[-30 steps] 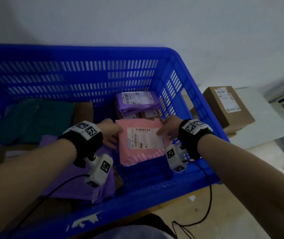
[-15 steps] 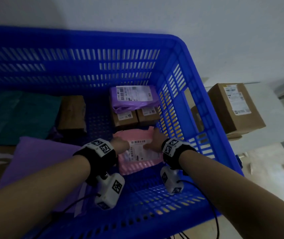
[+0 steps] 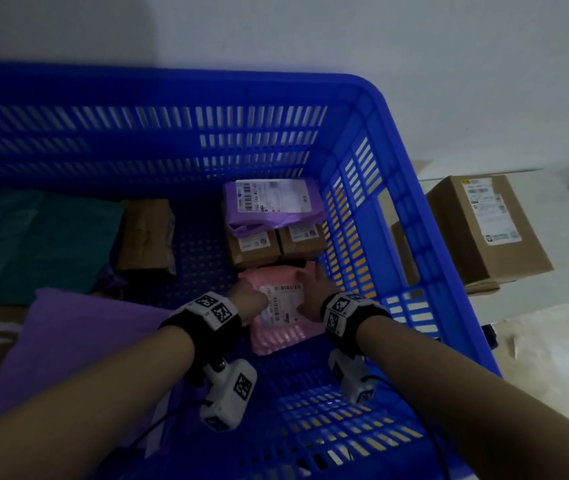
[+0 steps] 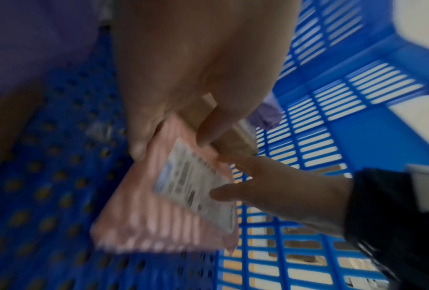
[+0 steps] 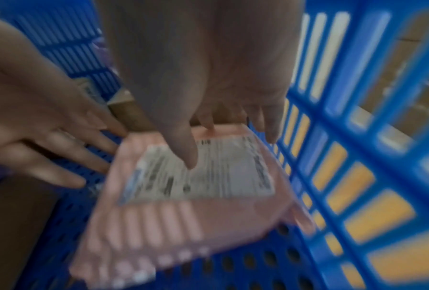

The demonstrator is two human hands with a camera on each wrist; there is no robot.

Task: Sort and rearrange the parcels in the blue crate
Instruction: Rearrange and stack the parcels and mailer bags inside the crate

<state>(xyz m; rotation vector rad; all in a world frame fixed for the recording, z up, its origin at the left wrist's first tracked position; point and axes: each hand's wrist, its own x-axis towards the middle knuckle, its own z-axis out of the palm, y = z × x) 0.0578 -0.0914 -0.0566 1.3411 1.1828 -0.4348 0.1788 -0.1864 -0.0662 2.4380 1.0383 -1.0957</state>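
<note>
Head view: pink parcel (image 3: 285,311) was seen lying on the floor of the blue crate (image 3: 373,140), in the right front area, just in front of two small brown boxes (image 3: 276,244) and close to the right wall. Left hand (image 3: 250,301) was placed at its left edge, right hand (image 3: 310,292) on its top right. In the wrist views, fingers of both hands were seen spread and mostly straight, laid flat on or beside the mailer rather than wrapped round it; no real clasp was shown, though blur was heavy. Thumb of the right hand was pressed onto the white label (image 5: 201,174).

Step judged: parcel being set down and squared into its slot. To do it well, the mailer should be pushed flush against the boxes and the side wall, label kept face up, edges flattened so later parcels can be stacked; hands should be lifted straight off so it is not dragged.

Materials: pink parcel was a soft, flat plastic mailer with lighter stripes at the near end, likely floppy and slippery. Crate was rigid slotted plastic with a perforated floor. Purple parcel (image 3: 271,202) was a crinkled poly bag with a label, resting on the brown boxes. Stiff cardboard showed in the taped brown box (image 3: 146,233). A green mailer (image 3: 37,237) and a large purple bag (image 3: 79,341) lay at left.
</note>
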